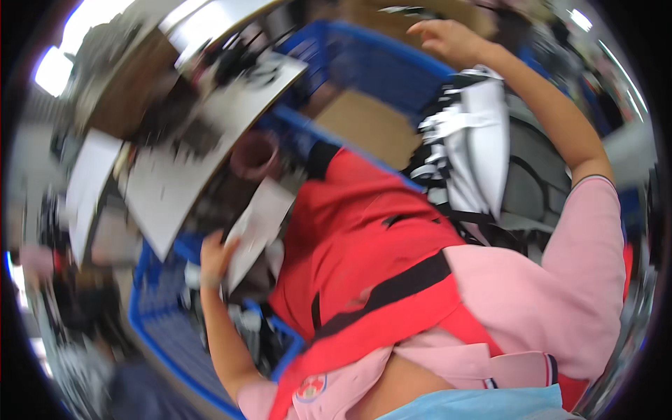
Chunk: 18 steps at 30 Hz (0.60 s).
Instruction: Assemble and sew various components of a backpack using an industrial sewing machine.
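Note:
The picture is blurred by motion. My left hand (pixel 213 255) grips the lower edge of a white flat sheet (pixel 257 222) above a blue basket (pixel 164 329). My right hand (pixel 448 38) is stretched far out over a blue crate (pixel 371 63), fingers spread, with nothing seen in it. Under that arm lies a grey, white and black bag (pixel 483 150). A red vest with black straps (pixel 364 238) over a pink shirt fills the middle.
A brown cardboard piece (pixel 371 126) lies in the blue crate. A dull pink cup (pixel 255 155) stands beside a white tabletop (pixel 203 161) carrying dark clutter. Another white sheet (pixel 87 185) is at the left.

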Each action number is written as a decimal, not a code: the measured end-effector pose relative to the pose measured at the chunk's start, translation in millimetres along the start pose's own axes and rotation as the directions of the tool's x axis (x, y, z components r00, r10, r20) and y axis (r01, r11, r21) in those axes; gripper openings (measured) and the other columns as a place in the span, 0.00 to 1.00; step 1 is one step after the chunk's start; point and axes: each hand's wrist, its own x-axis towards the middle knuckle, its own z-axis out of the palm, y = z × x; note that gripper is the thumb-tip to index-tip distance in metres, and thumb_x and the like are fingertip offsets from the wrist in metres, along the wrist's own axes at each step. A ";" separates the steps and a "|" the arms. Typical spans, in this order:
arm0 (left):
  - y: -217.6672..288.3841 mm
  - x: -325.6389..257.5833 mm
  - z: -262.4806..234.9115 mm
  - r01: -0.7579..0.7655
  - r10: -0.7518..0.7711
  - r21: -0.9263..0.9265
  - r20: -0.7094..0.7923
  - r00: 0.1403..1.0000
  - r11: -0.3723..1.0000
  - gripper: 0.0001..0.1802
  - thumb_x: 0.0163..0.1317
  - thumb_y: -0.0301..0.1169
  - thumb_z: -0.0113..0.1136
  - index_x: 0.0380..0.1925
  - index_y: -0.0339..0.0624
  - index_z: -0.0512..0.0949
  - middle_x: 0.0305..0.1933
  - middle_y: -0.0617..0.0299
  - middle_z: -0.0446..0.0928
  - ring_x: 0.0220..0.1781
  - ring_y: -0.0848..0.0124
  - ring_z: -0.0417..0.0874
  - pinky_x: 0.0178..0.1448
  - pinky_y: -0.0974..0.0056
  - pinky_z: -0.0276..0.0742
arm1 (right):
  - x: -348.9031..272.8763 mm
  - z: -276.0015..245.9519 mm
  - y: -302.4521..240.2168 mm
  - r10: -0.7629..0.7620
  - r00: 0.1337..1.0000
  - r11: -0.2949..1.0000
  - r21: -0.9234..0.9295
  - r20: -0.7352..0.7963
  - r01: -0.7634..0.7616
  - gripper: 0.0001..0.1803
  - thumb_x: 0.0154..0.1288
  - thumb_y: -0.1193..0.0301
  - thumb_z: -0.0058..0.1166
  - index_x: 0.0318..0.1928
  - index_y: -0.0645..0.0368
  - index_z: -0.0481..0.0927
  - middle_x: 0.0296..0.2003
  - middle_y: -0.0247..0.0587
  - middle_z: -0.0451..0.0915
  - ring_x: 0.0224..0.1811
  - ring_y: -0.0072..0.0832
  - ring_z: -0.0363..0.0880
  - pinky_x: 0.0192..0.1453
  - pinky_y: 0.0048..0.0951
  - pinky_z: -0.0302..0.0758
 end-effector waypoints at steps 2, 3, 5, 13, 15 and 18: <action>76.6 28.2 -11.8 0.249 -0.105 -0.399 0.348 0.931 0.883 0.20 0.52 0.41 0.65 0.36 0.35 0.81 0.31 0.47 0.81 0.34 0.64 0.84 0.39 0.61 0.76 | 32.3 56.1 -123.9 -0.292 0.952 0.951 0.134 0.091 0.279 0.33 0.54 0.75 0.58 0.62 0.51 0.67 0.54 0.46 0.72 0.52 0.40 0.75 0.57 0.34 0.72; 89.7 24.6 -2.3 0.225 -0.104 -0.367 0.322 0.941 0.903 0.19 0.52 0.40 0.64 0.35 0.34 0.81 0.30 0.45 0.80 0.33 0.59 0.84 0.39 0.59 0.76 | 42.9 88.9 -177.8 -0.437 0.889 0.872 0.306 0.136 0.381 0.39 0.51 0.74 0.60 0.65 0.50 0.62 0.59 0.48 0.67 0.58 0.47 0.71 0.63 0.37 0.69; 122.0 9.9 4.2 0.200 -0.146 -0.262 0.212 0.966 0.944 0.17 0.54 0.39 0.62 0.36 0.37 0.81 0.34 0.43 0.80 0.38 0.46 0.81 0.42 0.51 0.76 | 45.0 145.5 -272.1 -0.703 0.709 0.613 0.544 0.046 0.573 0.45 0.49 0.79 0.61 0.68 0.46 0.57 0.62 0.47 0.64 0.52 0.46 0.75 0.54 0.39 0.75; 32.7 -126.0 9.6 0.415 -0.606 -0.716 -0.013 0.795 0.561 0.06 0.61 0.26 0.59 0.36 0.38 0.83 0.33 0.67 0.79 0.36 0.78 0.78 0.42 0.73 0.72 | -11.1 241.7 -375.4 -0.742 0.630 0.599 0.650 0.230 0.468 0.23 0.59 0.69 0.55 0.56 0.52 0.71 0.40 0.47 0.78 0.41 0.49 0.79 0.44 0.44 0.75; 0.7 -137.9 6.0 0.564 -0.676 -0.417 -0.191 0.712 0.712 0.07 0.60 0.25 0.58 0.36 0.37 0.82 0.31 0.62 0.79 0.33 0.73 0.80 0.40 0.71 0.72 | -16.4 247.6 -361.3 -0.734 0.633 0.612 0.645 0.246 0.459 0.16 0.60 0.68 0.54 0.50 0.53 0.75 0.39 0.45 0.78 0.39 0.47 0.79 0.42 0.44 0.75; -38.5 -126.0 20.1 0.541 -0.578 -0.209 -0.221 0.785 0.815 0.11 0.58 0.21 0.53 0.40 0.35 0.81 0.38 0.57 0.80 0.40 0.63 0.82 0.44 0.64 0.75 | -9.2 242.5 -350.4 -0.727 0.659 0.600 0.647 0.194 0.470 0.09 0.62 0.67 0.53 0.41 0.55 0.78 0.36 0.43 0.77 0.36 0.46 0.79 0.39 0.43 0.75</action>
